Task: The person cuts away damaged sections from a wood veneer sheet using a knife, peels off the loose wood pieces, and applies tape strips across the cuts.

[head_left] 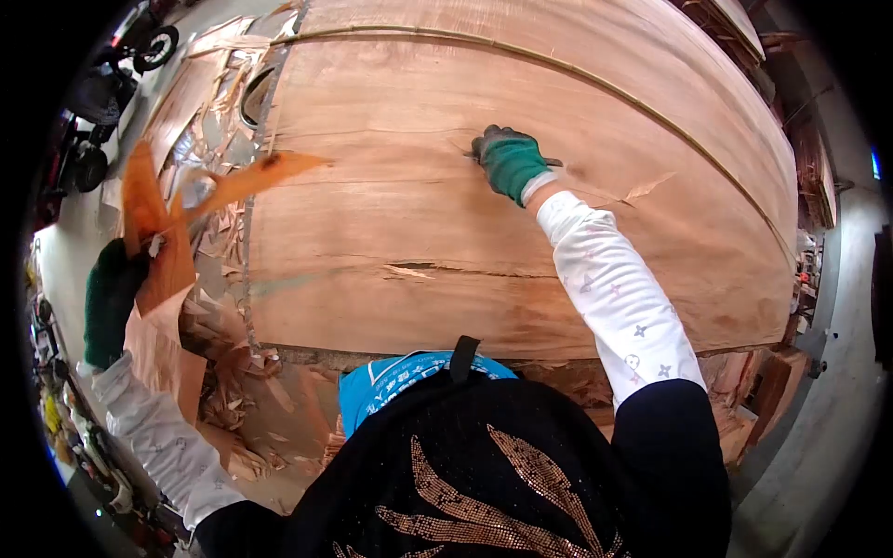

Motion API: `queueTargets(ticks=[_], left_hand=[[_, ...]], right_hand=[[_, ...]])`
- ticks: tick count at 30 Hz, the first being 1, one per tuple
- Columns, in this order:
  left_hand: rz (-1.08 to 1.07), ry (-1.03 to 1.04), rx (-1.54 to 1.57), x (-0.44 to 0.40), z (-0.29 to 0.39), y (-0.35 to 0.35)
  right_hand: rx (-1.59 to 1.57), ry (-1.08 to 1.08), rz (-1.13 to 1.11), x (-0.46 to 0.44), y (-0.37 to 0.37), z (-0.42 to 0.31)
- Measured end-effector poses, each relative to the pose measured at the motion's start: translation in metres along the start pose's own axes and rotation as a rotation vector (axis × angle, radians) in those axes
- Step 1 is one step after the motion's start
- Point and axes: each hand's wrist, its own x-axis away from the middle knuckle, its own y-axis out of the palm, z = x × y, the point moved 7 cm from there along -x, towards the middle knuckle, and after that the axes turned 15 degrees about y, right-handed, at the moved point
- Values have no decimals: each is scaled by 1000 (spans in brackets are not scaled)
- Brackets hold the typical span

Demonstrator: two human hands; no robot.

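A large sheet of wood veneer (419,223) lies before me, with a long split and small torn spots in its surface. My right hand (512,163), in a green glove with dark fingertips, is closed on the middle of the sheet; a thin dark tool (553,163) sticks out from under it. At the far left, beyond the sheet's edge, my left hand (115,293) in a dark green glove is wrapped round torn orange-brown veneer strips (172,223), which fan upward and to the right.
A thin bent bamboo strip (484,42) arches across the far part of the sheet. Veneer scraps (223,372) litter the floor at the left. Parked motorbikes (93,130) stand at the far left. More stacked veneer (814,177) is at the right.
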Motion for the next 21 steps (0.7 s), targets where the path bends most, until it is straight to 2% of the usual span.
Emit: queueTargets(ticks=[2,5,8,9,12,14,16,17,19,20,21], left_hand=[[-139,-132,-259,13,-8,-25],[70,-200,-163,33,55,-29],[219,-63,-169,48,35,-60],[291,26,-69,56,32,-67],[345,-99,-171,64,87,-66],[432,-39,-236,68,107,-74],[455,42,-420,65,120,-83],[447,154,-535,67,136,-76],[445,256,-702,64,163,-59],[463,201,-685,62,161,-58],[480,146,-668,59,160,-56]], right_hand=[[11,82,92,1,9,-1],[6,179,222,-7,30,1],[-39,175,232,-7,29,5],[-60,171,229,-12,32,6],[-71,120,145,-8,24,9],[-87,36,189,-18,32,12],[-80,-4,122,-21,21,12],[-46,36,45,-19,15,13],[-197,9,66,-35,7,0],[-252,-45,51,-30,-4,-10],[-477,-174,97,-30,-5,-29]])
